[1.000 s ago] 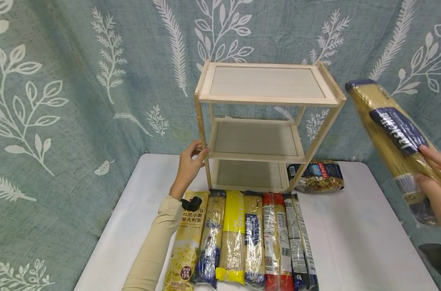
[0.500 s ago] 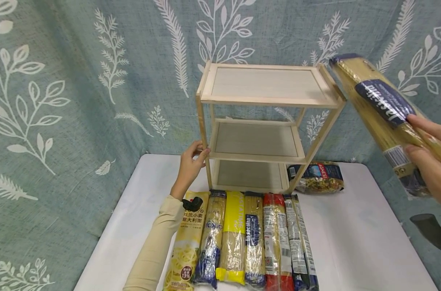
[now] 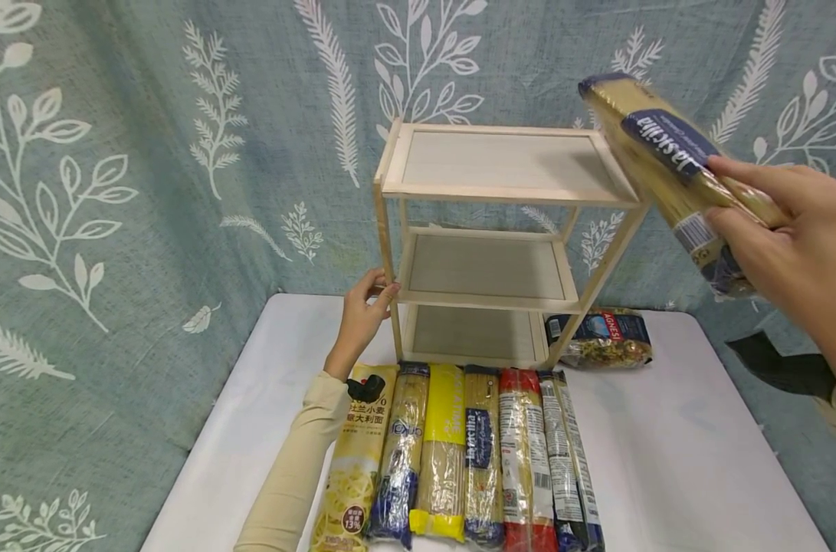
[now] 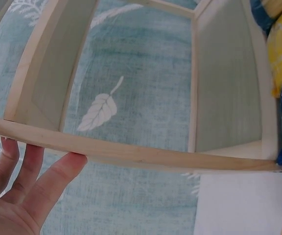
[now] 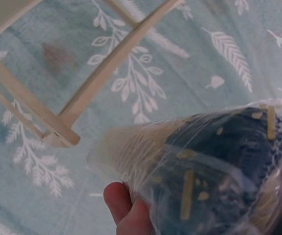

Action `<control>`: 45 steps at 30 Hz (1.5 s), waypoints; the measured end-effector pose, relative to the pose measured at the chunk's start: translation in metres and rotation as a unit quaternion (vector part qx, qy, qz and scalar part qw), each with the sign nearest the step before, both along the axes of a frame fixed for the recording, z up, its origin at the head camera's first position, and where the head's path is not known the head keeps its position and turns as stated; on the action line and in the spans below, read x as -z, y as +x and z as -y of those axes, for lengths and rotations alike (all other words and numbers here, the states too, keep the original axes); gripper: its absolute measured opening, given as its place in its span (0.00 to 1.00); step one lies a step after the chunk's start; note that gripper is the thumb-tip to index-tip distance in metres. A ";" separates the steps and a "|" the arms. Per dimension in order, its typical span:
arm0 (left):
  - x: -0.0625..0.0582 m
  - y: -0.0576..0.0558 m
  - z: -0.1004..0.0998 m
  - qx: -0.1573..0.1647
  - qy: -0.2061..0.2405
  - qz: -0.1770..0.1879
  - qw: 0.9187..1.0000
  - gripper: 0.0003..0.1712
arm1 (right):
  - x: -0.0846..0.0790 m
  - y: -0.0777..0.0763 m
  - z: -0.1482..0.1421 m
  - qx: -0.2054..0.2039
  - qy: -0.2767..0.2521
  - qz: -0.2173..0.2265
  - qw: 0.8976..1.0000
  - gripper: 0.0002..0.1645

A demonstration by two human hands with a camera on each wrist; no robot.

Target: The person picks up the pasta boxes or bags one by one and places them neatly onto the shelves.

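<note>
My left hand (image 3: 362, 316) holds the left front post of a three-tier wooden shelf rack (image 3: 503, 192) at about middle-shelf height. In the left wrist view its fingers (image 4: 53, 178) lie against the pale post (image 4: 131, 151). My right hand (image 3: 793, 230) grips a clear bag of spaghetti (image 3: 655, 142) with a navy "La Sicilia" label. The bag is tilted in the air, its far end over the right end of the top shelf; contact with the rack cannot be told. In the right wrist view the bag's navy end (image 5: 214, 161) hides most of the hand.
A row of several long pasta packs, among them a yellow pack (image 3: 444, 445) and a red-ended pack (image 3: 526, 460), lies before the rack on the white table (image 3: 673, 460). An AGNESI pasta bag (image 3: 607, 337) lies behind the right post. A leaf-patterned curtain (image 3: 252, 153) surrounds the table.
My right hand has carried the spaghetti bag leftward and up, from beside the rack to over its top right corner. The left hand has stayed on the post.
</note>
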State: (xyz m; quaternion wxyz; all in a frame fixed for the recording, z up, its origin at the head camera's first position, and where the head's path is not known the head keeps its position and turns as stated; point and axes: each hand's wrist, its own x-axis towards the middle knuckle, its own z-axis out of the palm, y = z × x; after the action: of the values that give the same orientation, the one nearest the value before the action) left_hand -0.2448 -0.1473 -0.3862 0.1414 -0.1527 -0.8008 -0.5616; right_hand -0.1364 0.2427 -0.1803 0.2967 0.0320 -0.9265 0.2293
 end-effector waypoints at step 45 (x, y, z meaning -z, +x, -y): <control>0.033 -0.026 0.005 -0.009 0.011 0.002 1.000 0.20 | 0.009 -0.091 0.054 0.011 0.060 0.057 0.996 0.30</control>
State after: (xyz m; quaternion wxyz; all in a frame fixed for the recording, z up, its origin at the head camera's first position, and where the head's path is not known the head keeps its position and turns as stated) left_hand -0.2704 -0.1526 -0.4188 0.1464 -0.1431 -0.7964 -0.5690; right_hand -0.2270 0.1886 -0.1890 0.2430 0.0263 -0.9544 0.1711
